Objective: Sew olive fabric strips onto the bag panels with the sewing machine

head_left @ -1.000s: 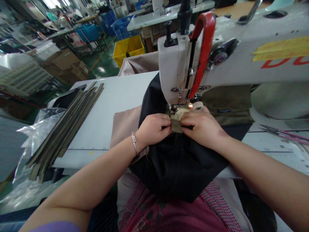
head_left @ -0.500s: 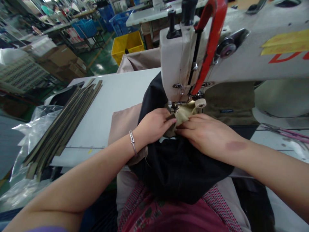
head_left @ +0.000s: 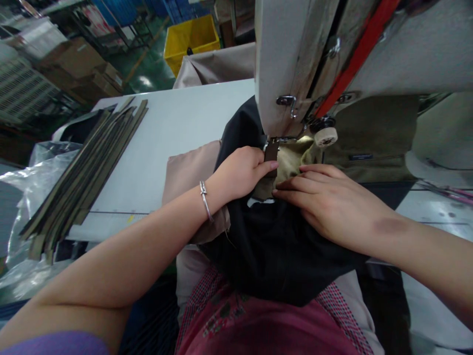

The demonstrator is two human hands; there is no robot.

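Under the needle end of the white sewing machine [head_left: 295, 59] lies a bunched black fabric piece [head_left: 281, 256] with an olive lining [head_left: 290, 160] showing. My left hand [head_left: 242, 170] is closed on a short dark brown strip [head_left: 272, 154], its thumb on top, close to the presser foot. To the right, my right hand [head_left: 325, 197] holds the olive and black cloth, fingertips pressed down on it and thumb mostly hidden below. A beige fabric panel [head_left: 192, 170] extends from under the black cloth, beneath my left wrist.
Long olive and black strips [head_left: 92, 177] lie in a pile at the table's left, beside clear plastic [head_left: 25, 197]. Olive fabric with a small label [head_left: 380, 133] lies under the machine arm. Pink-handled scissors [head_left: 451, 192] rest at right. A yellow crate [head_left: 192, 42] stands behind.
The view has moved closer and tilted down toward the machine. The brown strip now lies straight toward the presser foot under my left thumb. My right fingers stay on the cloth.
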